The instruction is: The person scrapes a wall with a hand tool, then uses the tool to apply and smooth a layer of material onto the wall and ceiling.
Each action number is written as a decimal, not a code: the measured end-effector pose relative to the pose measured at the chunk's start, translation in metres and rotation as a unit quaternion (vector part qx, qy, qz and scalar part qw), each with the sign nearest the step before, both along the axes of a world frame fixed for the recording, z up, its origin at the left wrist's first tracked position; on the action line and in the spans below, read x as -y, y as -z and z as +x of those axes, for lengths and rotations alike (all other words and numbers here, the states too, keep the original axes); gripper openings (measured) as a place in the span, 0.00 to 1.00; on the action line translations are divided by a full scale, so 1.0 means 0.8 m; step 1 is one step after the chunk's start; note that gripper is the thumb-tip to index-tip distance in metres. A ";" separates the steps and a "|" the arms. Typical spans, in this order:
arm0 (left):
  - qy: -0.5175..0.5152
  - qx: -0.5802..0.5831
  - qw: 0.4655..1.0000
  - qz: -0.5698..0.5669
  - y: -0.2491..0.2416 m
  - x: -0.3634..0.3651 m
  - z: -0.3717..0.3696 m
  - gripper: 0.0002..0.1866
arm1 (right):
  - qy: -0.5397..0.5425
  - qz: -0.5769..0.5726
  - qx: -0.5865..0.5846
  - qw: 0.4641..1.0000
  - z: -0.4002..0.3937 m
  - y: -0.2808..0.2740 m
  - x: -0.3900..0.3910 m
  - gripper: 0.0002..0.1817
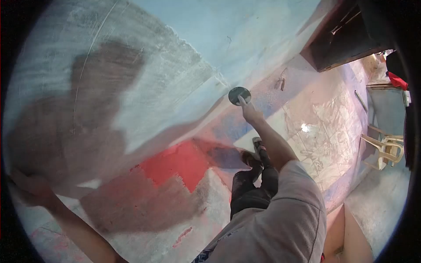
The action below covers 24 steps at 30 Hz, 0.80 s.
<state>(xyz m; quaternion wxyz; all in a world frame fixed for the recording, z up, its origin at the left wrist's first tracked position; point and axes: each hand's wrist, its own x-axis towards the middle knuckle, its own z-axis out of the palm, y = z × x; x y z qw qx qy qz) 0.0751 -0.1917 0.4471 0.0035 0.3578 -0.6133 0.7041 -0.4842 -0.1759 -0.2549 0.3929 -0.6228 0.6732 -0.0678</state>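
My right hand (251,113) holds a round dark disc (234,95) near the lower edge of the wall (197,26), its fingers closed at the rim and one finger lying over the face. Around the disc, the wall changes from rough grey plaster to smoother pale blue. At the far left my left hand (30,188) is stretched out in shadow, close to the grey surface. Its fingers are dark and cut off by the edge of the view.
My feet (256,151) stand below on a floor with red (175,162), grey and bluish patches. A plastic sheet (315,127) lies at the right. Beyond it stands a beige plastic chair (386,149). A dark box-like structure (346,37) juts out at the upper right.
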 end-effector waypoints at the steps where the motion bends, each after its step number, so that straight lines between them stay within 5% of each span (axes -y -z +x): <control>1: -0.025 -0.035 0.999 0.002 0.003 -0.004 0.006 0.10 | 0.008 0.030 -0.002 1.000 0.000 -0.024 -0.002 0.29; 2: -0.052 -0.070 0.996 0.003 0.007 -0.008 0.006 0.10 | 0.016 0.060 -0.005 0.998 -0.003 -0.042 0.001 0.29; 3: -0.062 -0.018 0.998 -0.011 0.007 -0.010 0.004 0.10 | 0.015 0.006 0.004 1.000 0.001 -0.001 0.007 0.30; 6: -0.105 0.022 0.993 -0.057 0.026 -0.020 -0.044 0.12 | 0.019 0.078 -0.018 0.997 0.010 0.066 0.035 0.29; 12: -0.138 0.084 0.982 -0.096 0.007 -0.017 -0.039 0.14 | 0.005 -0.034 0.009 0.999 0.010 0.035 -0.001 0.28; 17: -0.042 0.124 0.988 -0.079 0.035 -0.002 -0.064 0.18 | -0.040 0.038 -0.065 0.996 0.019 0.130 0.038 0.31; 19: -0.010 0.089 0.994 -0.067 0.052 0.013 -0.085 0.19 | -0.101 0.004 -0.096 0.990 0.008 0.006 0.028 0.34; 22: 0.037 0.020 0.997 -0.057 0.080 0.030 -0.125 0.22 | -0.052 -0.131 0.052 0.989 -0.015 0.011 -0.025 0.37; 24: 0.063 -0.023 0.996 -0.055 0.091 0.038 -0.154 0.24 | -0.059 -0.214 0.105 0.969 -0.032 -0.078 -0.044 0.40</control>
